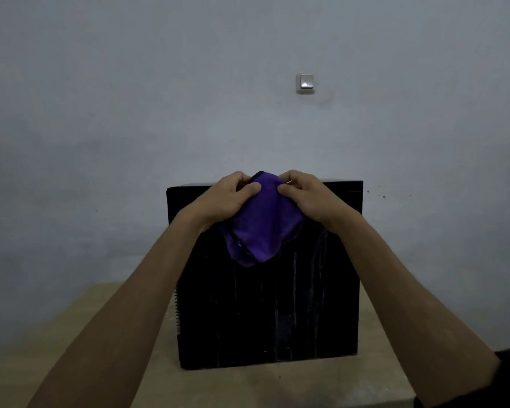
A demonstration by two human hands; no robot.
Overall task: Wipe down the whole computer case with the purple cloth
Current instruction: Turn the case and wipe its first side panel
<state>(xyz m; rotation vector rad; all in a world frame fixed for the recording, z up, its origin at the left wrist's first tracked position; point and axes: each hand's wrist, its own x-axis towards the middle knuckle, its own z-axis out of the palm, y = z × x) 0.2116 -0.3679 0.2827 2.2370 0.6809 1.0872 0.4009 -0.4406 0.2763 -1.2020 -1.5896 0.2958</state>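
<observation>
While both forearms are reaching forward, the left hand [223, 198] and right hand [309, 195] are pinching the purple cloth [259, 228] at its top corners, thumbs pressing its front. It is hanging bunched before the upper face of the black computer case [265, 313] standing on the wooden table [306, 387]. Fingertips behind the cloth are staying hidden; the case's rear is out of sight.

The black computer case [265, 290] stands squarely ahead of me, blocking the middle. Bare table [277, 390] lies open before it and on both sides.
</observation>
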